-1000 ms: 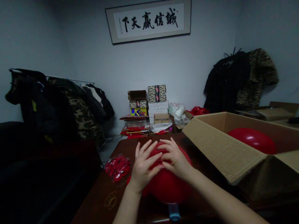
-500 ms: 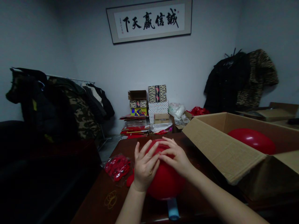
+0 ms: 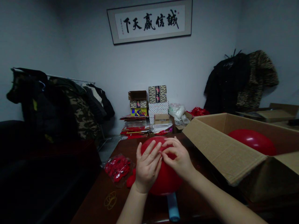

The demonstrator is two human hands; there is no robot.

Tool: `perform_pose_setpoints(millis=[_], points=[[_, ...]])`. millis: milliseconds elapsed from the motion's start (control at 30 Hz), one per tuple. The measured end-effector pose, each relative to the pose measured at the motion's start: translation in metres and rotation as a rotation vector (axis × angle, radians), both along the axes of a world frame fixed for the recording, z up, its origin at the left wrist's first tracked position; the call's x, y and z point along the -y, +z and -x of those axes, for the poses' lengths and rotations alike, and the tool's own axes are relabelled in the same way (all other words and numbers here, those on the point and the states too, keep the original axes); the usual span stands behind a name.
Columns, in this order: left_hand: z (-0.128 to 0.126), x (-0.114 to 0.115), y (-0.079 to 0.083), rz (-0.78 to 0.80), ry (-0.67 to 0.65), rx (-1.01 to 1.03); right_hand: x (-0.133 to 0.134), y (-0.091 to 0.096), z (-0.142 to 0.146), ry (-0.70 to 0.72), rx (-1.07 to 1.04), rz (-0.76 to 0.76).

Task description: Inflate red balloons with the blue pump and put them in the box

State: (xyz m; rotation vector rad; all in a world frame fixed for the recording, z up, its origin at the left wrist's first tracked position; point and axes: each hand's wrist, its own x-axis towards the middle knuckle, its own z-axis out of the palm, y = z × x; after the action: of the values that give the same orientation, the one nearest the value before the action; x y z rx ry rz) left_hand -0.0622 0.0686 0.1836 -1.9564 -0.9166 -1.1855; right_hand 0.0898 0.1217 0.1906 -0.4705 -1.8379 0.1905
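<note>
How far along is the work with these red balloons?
One inflated balloon already lies in the cardboard box. A second balloon is in hand, the left hand and right hand working at its top. Still left: the plastic bag of what look like flat red balloons, beside the rubber bands.

- Framed calligraphy scroll [image 3: 149, 21] on the wall, 12 o'clock: black brush characters 誠信贏天下, read right to left
- Small side inscription [image 3: 121, 26]: too small to read
</note>
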Motion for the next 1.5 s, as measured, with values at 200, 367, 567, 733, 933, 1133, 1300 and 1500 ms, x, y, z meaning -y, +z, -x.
perform_pose_setpoints(millis=[200, 367, 567, 733, 933, 1133, 1300, 1500], points=[[-0.001, 0.001, 0.003, 0.005, -0.003, -0.015, -0.001, 0.005, -0.005, 0.128, 0.029, 0.093], [-0.001, 0.001, 0.004, 0.003, -0.016, -0.027, -0.001, 0.005, -0.005, 0.113, 0.026, 0.073], [-0.002, 0.003, 0.003, 0.005, -0.019, -0.027, -0.002, 0.009, -0.008, 0.215, 0.052, 0.296], [-0.004, 0.004, 0.004, -0.014, -0.024, 0.007, 0.001, 0.012, -0.007, 0.296, 0.023, 0.372], [-0.004, 0.006, 0.002, 0.057, -0.045, 0.143, -0.007, 0.005, -0.009, 0.605, -0.101, 0.610], [0.000, 0.007, 0.002, 0.090, -0.084, 0.290, -0.008, 0.021, -0.021, 0.571, 0.220, 0.352], [0.000, 0.007, 0.003, 0.079, -0.062, 0.332, -0.010, 0.020, -0.024, 0.060, 0.066, -0.065], [-0.005, 0.008, 0.004, 0.146, 0.024, 0.271, -0.023, 0.012, -0.030, -0.273, 0.049, -0.430]])
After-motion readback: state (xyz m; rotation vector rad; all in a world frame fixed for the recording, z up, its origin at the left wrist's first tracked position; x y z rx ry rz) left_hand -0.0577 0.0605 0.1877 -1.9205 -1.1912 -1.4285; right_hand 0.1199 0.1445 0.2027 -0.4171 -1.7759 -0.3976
